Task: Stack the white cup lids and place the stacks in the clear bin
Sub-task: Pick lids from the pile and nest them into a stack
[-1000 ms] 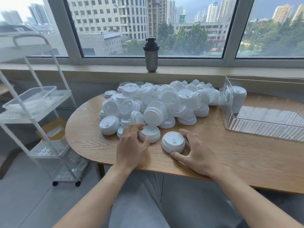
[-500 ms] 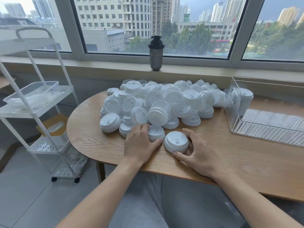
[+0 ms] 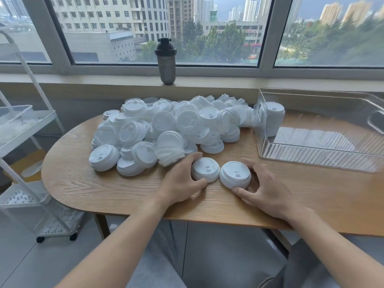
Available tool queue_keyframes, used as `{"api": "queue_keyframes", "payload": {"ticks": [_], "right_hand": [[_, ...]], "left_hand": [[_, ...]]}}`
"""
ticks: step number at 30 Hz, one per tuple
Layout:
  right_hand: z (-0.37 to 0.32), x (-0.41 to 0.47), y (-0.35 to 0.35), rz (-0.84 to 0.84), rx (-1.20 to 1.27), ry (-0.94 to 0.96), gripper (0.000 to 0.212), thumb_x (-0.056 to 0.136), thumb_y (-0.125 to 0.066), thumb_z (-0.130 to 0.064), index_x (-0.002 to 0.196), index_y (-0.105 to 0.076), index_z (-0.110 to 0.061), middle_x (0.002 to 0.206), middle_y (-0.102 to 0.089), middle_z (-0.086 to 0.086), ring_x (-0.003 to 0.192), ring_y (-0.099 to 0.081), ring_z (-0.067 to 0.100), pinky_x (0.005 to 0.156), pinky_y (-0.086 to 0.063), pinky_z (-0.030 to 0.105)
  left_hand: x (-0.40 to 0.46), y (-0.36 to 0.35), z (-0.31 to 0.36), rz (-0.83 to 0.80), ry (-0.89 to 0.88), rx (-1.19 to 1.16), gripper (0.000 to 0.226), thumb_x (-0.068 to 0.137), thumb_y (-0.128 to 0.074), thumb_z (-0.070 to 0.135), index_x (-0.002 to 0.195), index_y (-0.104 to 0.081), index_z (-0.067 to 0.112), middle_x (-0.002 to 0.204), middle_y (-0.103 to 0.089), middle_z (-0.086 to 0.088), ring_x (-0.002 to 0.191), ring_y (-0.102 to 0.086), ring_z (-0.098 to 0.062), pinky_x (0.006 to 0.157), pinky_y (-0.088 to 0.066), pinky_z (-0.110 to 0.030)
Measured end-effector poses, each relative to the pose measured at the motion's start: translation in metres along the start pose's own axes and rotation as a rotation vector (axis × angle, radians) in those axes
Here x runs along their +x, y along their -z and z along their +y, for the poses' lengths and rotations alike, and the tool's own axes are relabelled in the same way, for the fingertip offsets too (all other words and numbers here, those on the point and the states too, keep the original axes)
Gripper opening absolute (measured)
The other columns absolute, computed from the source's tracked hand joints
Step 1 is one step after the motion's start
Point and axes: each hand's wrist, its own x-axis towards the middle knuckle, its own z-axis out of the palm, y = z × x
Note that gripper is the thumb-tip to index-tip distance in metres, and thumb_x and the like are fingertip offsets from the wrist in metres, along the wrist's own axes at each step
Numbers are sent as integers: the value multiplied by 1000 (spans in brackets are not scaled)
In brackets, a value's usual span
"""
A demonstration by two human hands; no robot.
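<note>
A big heap of white cup lids (image 3: pixel 166 129) covers the far middle of the wooden table (image 3: pixel 104 188). Two lids lie side by side in front of it. My left hand (image 3: pixel 180 183) grips the left lid (image 3: pixel 205 169) with thumb and fingers curled round its rim. My right hand (image 3: pixel 264 190) grips the right lid (image 3: pixel 235 174) the same way. The clear bin (image 3: pixel 311 154) stands at the right, with one tall stack of lids (image 3: pixel 274 119) upright in its near-left corner.
A dark shaker bottle (image 3: pixel 166 61) stands on the window sill behind the heap. A white rolling cart (image 3: pixel 22 129) with trays stands left of the table. The table's rounded front edge runs just below my wrists.
My left hand pulled a lid out of the heap's front edge toward me and set it beside the lid in my right hand. The camera view shifted left and closer.
</note>
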Motion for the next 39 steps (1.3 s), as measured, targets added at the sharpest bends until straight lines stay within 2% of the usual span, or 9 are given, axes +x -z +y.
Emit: {"api": "queue_keyframes", "payload": {"ticks": [4,10,16,21,25,29,33,37,39], "right_hand": [[13,-7,8,18,14,-5,83,73,-82,-56,144,-43,-37,132,-50,-23,131,-43,2,111,-34,23],[15,-9,5,78,18,-12,92,72,-81,-62,149,-39,-34,135,-47,-25,129,-42,-1,109,-33,22],[14,-10,5,79,2,1,80,76,-78,-60,143,-43,-36,130,-48,-28,128,-46,4,105,-36,23],[13,-12,6,78,5,-1,82,74,-80,-61,144,-43,-36,126,-48,-29,126,-46,3,104,-37,23],[12,-12,6,81,24,-10,87,72,-82,-61,146,-44,-33,129,-50,-25,125,-47,2,104,-37,20],[13,-12,7,98,92,-40,91,71,-82,-62,148,-43,-31,131,-54,-19,119,-51,2,103,-41,25],[12,-13,11,113,261,-86,72,79,-63,-63,143,-48,-34,129,-58,-21,117,-54,-2,100,-43,25],[9,-12,14,183,377,-99,45,93,-53,-47,135,-58,-32,122,-66,-19,110,-60,-2,97,-47,20],[9,-12,14,196,373,-89,33,102,-55,-38,133,-60,-30,120,-67,-17,110,-61,-3,95,-47,16]], "left_hand": [[15,-13,8,-42,-2,-53,87,74,-76,37,152,-42,25,148,-50,12,137,-44,-3,119,-36,-32],[21,-23,5,46,-10,29,88,76,-83,55,148,-46,22,141,-49,9,133,-45,-6,115,-37,-29],[20,-22,3,98,1,-88,87,70,-89,54,144,-53,23,137,-58,13,122,-56,-5,109,-46,-31],[18,-19,7,117,-24,-138,89,64,-91,57,139,-56,25,129,-59,15,109,-59,2,99,-47,-21],[17,-17,9,131,-34,-162,77,70,-90,50,136,-58,28,127,-59,16,111,-56,4,98,-48,-18],[15,-18,18,137,-82,-219,74,75,-90,41,139,-57,23,133,-58,15,119,-54,7,102,-46,-15],[14,-32,36,96,-156,-220,77,74,-90,38,142,-56,25,134,-62,17,124,-55,2,106,-42,-20],[16,-48,49,54,-190,-179,79,72,-85,49,142,-53,32,133,-62,21,127,-55,-3,109,-41,-29],[17,-53,51,37,-197,-167,81,73,-87,47,144,-52,31,134,-62,21,128,-53,0,110,-39,-25]]}}
